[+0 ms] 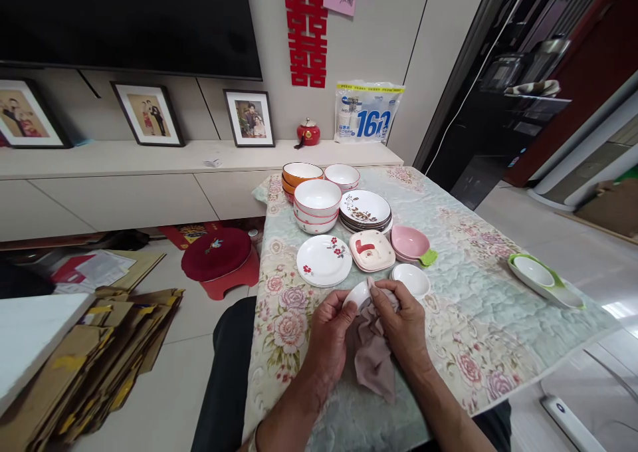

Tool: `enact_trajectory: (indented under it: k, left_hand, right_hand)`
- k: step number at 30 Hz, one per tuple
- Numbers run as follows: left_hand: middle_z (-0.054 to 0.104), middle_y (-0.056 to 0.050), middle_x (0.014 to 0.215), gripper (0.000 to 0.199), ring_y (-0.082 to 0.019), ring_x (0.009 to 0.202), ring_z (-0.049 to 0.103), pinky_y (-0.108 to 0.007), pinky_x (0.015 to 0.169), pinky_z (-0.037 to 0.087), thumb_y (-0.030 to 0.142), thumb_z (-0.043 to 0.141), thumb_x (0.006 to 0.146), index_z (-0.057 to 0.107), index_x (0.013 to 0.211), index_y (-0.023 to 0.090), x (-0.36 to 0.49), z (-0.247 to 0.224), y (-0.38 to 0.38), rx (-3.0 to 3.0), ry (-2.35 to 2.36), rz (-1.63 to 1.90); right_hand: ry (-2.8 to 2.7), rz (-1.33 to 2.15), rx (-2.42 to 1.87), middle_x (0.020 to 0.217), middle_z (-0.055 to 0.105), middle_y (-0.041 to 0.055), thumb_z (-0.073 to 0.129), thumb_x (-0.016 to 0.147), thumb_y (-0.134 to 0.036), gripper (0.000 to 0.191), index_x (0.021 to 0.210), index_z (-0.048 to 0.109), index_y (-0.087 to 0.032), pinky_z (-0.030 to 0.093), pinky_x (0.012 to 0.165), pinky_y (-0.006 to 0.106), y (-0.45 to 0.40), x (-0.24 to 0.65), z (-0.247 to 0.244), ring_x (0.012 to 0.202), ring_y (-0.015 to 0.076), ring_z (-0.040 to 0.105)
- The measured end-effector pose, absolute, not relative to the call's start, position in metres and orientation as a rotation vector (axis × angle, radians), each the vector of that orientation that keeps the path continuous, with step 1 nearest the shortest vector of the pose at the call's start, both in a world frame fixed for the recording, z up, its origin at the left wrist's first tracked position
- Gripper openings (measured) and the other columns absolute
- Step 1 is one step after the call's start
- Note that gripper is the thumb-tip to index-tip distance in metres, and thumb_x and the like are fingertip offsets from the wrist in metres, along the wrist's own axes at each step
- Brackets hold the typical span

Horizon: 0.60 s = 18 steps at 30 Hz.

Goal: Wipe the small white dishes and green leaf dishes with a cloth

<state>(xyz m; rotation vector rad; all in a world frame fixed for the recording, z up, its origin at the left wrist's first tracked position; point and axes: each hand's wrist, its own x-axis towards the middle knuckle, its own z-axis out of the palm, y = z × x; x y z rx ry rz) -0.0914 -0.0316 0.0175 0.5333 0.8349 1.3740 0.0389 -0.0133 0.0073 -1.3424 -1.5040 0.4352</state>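
My left hand [329, 336] is closed on the rim of a small white dish [356, 297], tilted up above the near part of the table. A crumpled greyish-pink cloth [375, 362] is pinched in my right hand [406, 322], pressed against the dish's right side, and its loose end hangs down between my forearms. Part of the dish is hidden by the cloth and my fingers. Just beyond my right hand stand small white bowls [411, 280]. Past my left hand lies a short stack of flower-patterned white plates [323, 260], beside square patterned dishes [371, 250].
Farther back stand stacked white bowls [318, 198], orange bowls [302, 171] and dark-rimmed plates [365, 207]. A pink bowl [410, 242] sits right of the square dishes. Green-edged dishes [534, 272] lie at the table's right edge. A red stool [216, 256] and flattened cardboard [100, 372] are left.
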Motion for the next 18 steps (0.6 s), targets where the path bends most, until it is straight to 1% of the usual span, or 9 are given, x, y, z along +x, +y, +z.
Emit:
enact_trajectory:
  k: [3, 5, 7, 10, 14, 16, 18]
  left_hand:
    - [0.072, -0.003, 0.075, 0.026, -0.016, 0.072, 0.062, -0.029, 0.074, 0.048, 0.03, 0.084, 0.063, 0.073, 0.081, 0.015, -0.0911, 0.0192, -0.0308, 0.49, 0.826, 1.387]
    - [0.072, -0.003, 0.075, 0.025, -0.017, 0.071, 0.062, -0.029, 0.071, 0.047, 0.029, 0.085, 0.063, 0.072, 0.079, 0.016, -0.0917, 0.0193, -0.0306, 0.462, 0.816, 1.388]
    - [0.072, -0.002, 0.075, 0.024, -0.016, 0.071, 0.062, -0.029, 0.071, 0.047, 0.029, 0.085, 0.063, 0.071, 0.079, 0.016, -0.0924, 0.019, -0.0304, 0.449, 0.804, 1.387]
    - [0.071, -0.002, 0.075, 0.024, -0.016, 0.072, 0.061, -0.029, 0.074, 0.047, 0.029, 0.084, 0.064, 0.072, 0.08, 0.015, -0.0931, 0.0182, -0.03, 0.467, 0.818, 1.386]
    - [0.069, -0.001, 0.074, 0.026, -0.014, 0.071, 0.058, -0.028, 0.073, 0.045, 0.029, 0.084, 0.062, 0.07, 0.079, 0.015, -0.0932, 0.0178, -0.0302, 0.489, 0.842, 1.377]
    - [0.068, -0.001, 0.073, 0.025, -0.014, 0.071, 0.056, -0.027, 0.072, 0.044, 0.028, 0.082, 0.062, 0.069, 0.077, 0.014, -0.0931, 0.0186, -0.0311, 0.504, 0.842, 1.373]
    - [0.066, -0.001, 0.072, 0.022, -0.014, 0.07, 0.055, -0.027, 0.071, 0.043, 0.027, 0.08, 0.063, 0.068, 0.076, 0.014, -0.0931, 0.0203, -0.0322, 0.508, 0.837, 1.363]
  right_hand:
    - [-1.655, 0.374, -1.195, 0.079, 0.069, 0.0022, 0.062, 0.092, -0.027, 0.01, 0.089, 0.069, -0.021, 0.049, 0.066, 0.029, -0.0177, 0.0357, 0.0105, 0.072, 0.0171, 0.064]
    - [-1.785, 0.361, -1.062, 0.079, 0.068, 0.0024, 0.059, 0.093, -0.022, 0.01, 0.089, 0.069, -0.021, 0.049, 0.067, 0.029, -0.0197, 0.0337, 0.013, 0.073, 0.0167, 0.064]
    - [-1.824, 0.374, -1.026, 0.079, 0.067, 0.0021, 0.058, 0.093, -0.021, 0.011, 0.089, 0.068, -0.021, 0.048, 0.066, 0.028, -0.0204, 0.0327, 0.0143, 0.073, 0.0162, 0.063]
    - [-1.731, 0.395, -1.143, 0.078, 0.067, 0.0017, 0.059, 0.093, -0.025, 0.011, 0.089, 0.067, -0.021, 0.047, 0.066, 0.028, -0.0187, 0.0338, 0.0133, 0.071, 0.0162, 0.062]
    - [-1.584, 0.441, -1.347, 0.073, 0.066, 0.0007, 0.059, 0.093, -0.033, 0.016, 0.087, 0.066, -0.021, 0.047, 0.064, 0.029, -0.0149, 0.0373, 0.0103, 0.067, 0.0171, 0.061]
    - [-1.572, 0.438, -1.329, 0.076, 0.066, 0.002, 0.059, 0.092, -0.034, 0.016, 0.085, 0.066, -0.021, 0.048, 0.068, 0.03, -0.014, 0.0381, 0.0105, 0.072, 0.0185, 0.062]
    - [-1.589, 0.432, -1.242, 0.089, 0.068, 0.0058, 0.06, 0.09, -0.033, 0.015, 0.083, 0.066, -0.021, 0.049, 0.079, 0.034, -0.0139, 0.038, 0.012, 0.087, 0.0215, 0.064]
